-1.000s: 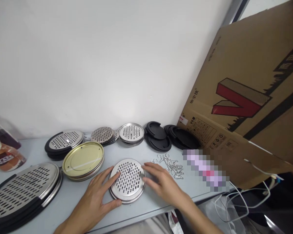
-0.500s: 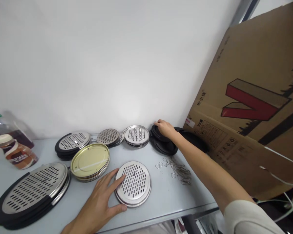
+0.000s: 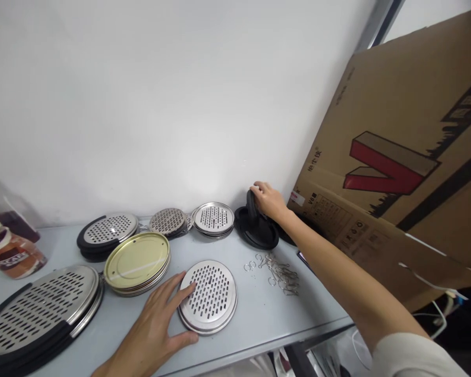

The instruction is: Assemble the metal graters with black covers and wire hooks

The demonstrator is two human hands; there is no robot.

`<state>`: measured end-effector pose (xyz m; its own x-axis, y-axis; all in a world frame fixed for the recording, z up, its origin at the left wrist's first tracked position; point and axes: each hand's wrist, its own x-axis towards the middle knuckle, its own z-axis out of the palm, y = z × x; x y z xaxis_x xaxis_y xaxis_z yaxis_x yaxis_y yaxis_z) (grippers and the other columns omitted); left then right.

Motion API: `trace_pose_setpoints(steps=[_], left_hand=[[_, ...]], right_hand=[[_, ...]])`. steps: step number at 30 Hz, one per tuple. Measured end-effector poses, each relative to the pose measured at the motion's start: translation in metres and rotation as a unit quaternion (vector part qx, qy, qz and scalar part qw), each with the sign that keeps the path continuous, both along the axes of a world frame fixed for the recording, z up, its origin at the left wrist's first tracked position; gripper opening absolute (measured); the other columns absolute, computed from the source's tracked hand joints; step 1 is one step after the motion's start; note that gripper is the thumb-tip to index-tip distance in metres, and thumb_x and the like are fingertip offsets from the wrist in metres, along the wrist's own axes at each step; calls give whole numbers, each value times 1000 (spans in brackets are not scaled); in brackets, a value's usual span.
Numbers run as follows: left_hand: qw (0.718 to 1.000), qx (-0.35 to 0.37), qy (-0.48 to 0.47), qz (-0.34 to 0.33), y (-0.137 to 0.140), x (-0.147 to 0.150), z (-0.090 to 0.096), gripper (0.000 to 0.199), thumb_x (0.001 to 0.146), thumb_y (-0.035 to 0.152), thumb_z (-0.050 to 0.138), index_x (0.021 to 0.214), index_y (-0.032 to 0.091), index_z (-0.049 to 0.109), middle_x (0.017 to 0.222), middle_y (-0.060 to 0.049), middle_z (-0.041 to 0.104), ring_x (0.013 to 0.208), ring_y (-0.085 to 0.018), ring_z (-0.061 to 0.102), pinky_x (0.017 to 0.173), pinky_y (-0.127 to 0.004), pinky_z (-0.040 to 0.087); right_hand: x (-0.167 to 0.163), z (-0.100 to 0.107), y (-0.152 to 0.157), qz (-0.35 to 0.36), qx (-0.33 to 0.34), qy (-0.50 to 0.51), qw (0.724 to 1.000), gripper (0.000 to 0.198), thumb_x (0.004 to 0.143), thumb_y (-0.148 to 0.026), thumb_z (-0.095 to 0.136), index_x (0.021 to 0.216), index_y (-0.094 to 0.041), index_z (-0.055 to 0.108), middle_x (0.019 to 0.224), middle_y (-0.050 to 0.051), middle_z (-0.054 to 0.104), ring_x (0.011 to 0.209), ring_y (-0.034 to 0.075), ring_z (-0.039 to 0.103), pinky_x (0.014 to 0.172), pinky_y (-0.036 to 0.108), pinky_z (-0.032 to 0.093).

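My left hand point(image 3: 157, 322) rests at the left edge of a round perforated metal disc point(image 3: 210, 293), fingers spread, the fingertips touching its rim. By the wall, my right hand point(image 3: 269, 200) is closed on a small round black disc point(image 3: 251, 207), tilted up on its edge. Beneath it lies a larger black round piece point(image 3: 259, 235), flat on the table. Several small wire clips with rings point(image 3: 280, 275) lie loose in front of it. Just left of the black pieces stands a stack of perforated metal discs point(image 3: 213, 219).
Gold-coloured round lids point(image 3: 137, 262) are stacked at the left. Black-rimmed grater discs point(image 3: 43, 309) fill the front left, with more point(image 3: 109, 230) behind. A brown jar point(image 3: 13, 251) stands at the far left. A large cardboard box point(image 3: 377, 157) leans at the right.
My right hand has lifted the small black disc from lying flat to nearly upright. My left hand stays at the metal disc. The view has shifted slightly to the right.
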<state>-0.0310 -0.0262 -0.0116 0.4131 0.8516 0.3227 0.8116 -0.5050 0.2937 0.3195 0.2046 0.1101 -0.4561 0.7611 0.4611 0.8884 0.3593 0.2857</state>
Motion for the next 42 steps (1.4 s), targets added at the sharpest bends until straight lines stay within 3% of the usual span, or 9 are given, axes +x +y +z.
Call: trace_pose_setpoints(steps=[3,6,10,14,19,24,34,39,42], left_hand=[[1000,7,-3,-9,0,-1,-2,73,77,41,74,141,33,41,154,-7,33,137,-34,38,106,-52,42],[1000,11,-2,-14,0,-2,-2,70,77,44,73,139,32,44,155,-8,31,138,-34,36,106,-53,42],[1000,9,-6,-14,-1,-1,-1,67,76,46,73,136,31,47,155,-8,32,138,-35,36,105,-53,43],[1000,7,-14,-12,-1,-1,-2,65,76,48,73,134,30,49,153,-9,35,137,-35,37,105,-54,43],[1000,-4,-16,-2,0,0,-1,65,74,46,74,133,30,51,152,-8,38,137,-35,38,105,-55,43],[1000,-8,-3,-3,4,-3,-5,68,79,46,69,140,33,43,153,-6,36,137,-34,38,106,-54,42],[997,-59,-25,41,5,-1,2,67,86,45,62,146,32,35,155,-9,30,138,-34,37,106,-53,40],[996,-70,-34,47,3,0,7,67,85,43,64,145,32,38,156,-9,30,138,-34,36,107,-53,39],[996,-81,-28,36,1,0,9,73,80,38,70,145,32,37,158,-9,24,140,-35,32,108,-53,37]], right_hand=[[-3,28,-27,12,63,34,997,40,86,-11,44,124,-7,53,136,20,50,125,33,40,98,44,36],[-10,50,-64,4,106,114,988,36,80,-13,50,114,-11,62,108,15,68,101,30,58,88,41,42],[-10,56,-116,-46,-80,195,977,30,78,-25,57,104,-19,71,78,6,71,73,22,63,68,30,45],[8,27,-157,-34,-233,315,920,32,78,-31,59,105,-22,73,70,-1,66,63,16,59,59,25,43],[20,-25,-204,-109,-214,444,863,45,83,-41,55,123,-22,65,71,-1,61,46,12,47,47,24,36],[1,-60,-227,-142,-210,506,824,45,84,-41,53,122,-21,64,74,1,64,41,10,40,44,24,33],[-17,-89,-220,-118,-199,565,792,40,87,-42,52,120,-21,61,83,2,65,49,12,48,52,26,42],[-21,-98,-220,-115,-262,642,712,48,87,-48,50,127,-22,53,85,4,66,42,13,50,39,25,42],[-23,-104,-222,-89,-220,649,723,46,85,-48,54,122,-21,57,101,9,67,71,20,66,57,30,54]])
